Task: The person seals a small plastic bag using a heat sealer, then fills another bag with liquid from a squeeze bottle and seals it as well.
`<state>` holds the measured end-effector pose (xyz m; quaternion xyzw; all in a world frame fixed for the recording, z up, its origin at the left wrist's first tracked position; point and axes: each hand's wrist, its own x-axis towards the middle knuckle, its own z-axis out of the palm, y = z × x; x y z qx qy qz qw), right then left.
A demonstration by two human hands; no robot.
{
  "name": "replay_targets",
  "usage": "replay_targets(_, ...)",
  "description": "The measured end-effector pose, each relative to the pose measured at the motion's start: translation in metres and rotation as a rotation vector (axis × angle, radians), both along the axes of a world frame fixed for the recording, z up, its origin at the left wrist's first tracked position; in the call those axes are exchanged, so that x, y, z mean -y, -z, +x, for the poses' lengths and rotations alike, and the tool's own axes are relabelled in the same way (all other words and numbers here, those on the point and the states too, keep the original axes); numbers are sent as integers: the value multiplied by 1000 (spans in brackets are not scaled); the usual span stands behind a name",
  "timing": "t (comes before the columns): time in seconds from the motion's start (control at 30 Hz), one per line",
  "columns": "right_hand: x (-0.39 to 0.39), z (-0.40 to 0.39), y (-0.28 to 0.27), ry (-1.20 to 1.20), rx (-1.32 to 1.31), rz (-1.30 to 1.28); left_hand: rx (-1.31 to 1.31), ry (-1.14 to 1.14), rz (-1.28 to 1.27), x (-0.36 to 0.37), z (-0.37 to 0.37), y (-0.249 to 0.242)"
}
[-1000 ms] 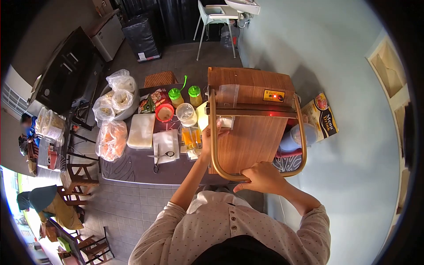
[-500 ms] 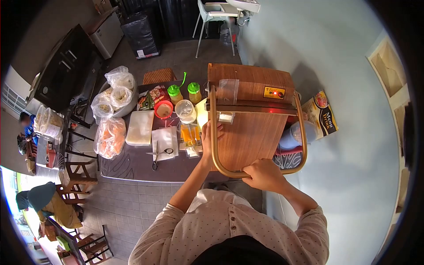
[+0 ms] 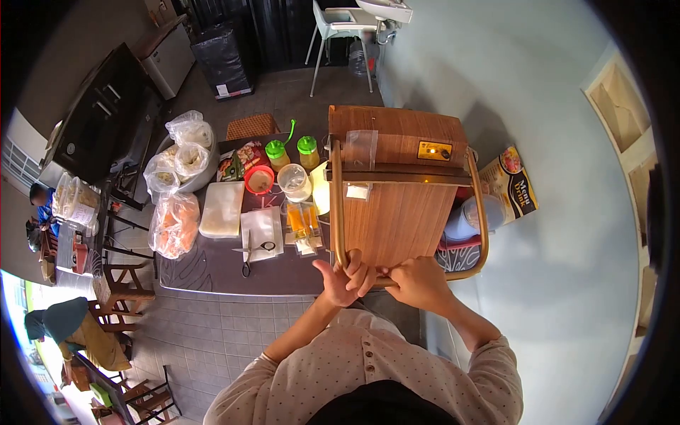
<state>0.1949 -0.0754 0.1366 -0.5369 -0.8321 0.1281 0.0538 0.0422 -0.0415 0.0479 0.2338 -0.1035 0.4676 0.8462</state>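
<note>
A wood-grain bag sealer (image 3: 397, 219) with a bent gold handle bar (image 3: 337, 205) stands on the table. My right hand (image 3: 419, 285) is closed round the front stretch of that bar. Beside it, my left hand (image 3: 346, 282) curls its fingers over the bar's front left corner, thumb sticking out. A small clear plastic packet (image 3: 358, 191) lies at the sealing edge, its far end hidden under the upper part. On the control panel (image 3: 434, 151) an amber light glows.
Left of the sealer are orange-filled packets (image 3: 303, 218), scissors (image 3: 256, 249), flat plastic bags (image 3: 222, 209), a clear tub (image 3: 294, 183), a red-rimmed container (image 3: 259, 180) and green-capped bottles (image 3: 307, 152). Filled bags (image 3: 175, 223) lie farther left. A wall (image 3: 552, 248) stands at right.
My left hand has moved from the packet at the sealer's left side back to the handle bar. The panel light has turned from red to amber. My right hand stays on the bar.
</note>
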Motion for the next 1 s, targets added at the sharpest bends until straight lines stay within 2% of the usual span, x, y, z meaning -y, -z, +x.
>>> replay_targets(0.1, 4, -6, 0, 73, 47, 93, -78, -47, 54, -1, 0, 2)
replay_targets(0.17, 8, -8, 17, 134, 7, 369, -83, -40, 54, 0, 0, 5)
replay_targets(0.2, 10, -11, 25, 131, 8, 370, -90, -32, 55, 0, 0, 8)
replay_targets(0.27, 11, -15, 37, 261, -28, 680, -83, -20, 78, -4, 0, 13)
replay_targets(0.37, 10, -18, 43, 289, -24, 814, -78, -34, 74, -1, 1, 6)
replay_targets(0.9, 7, -17, 50, 291, 10, 910, -76, -82, 27, 1, 4, 7)
replay_targets(1.0, 7, -18, 50, 296, -2, 931, -95, -77, 80, -1, 3, 8)
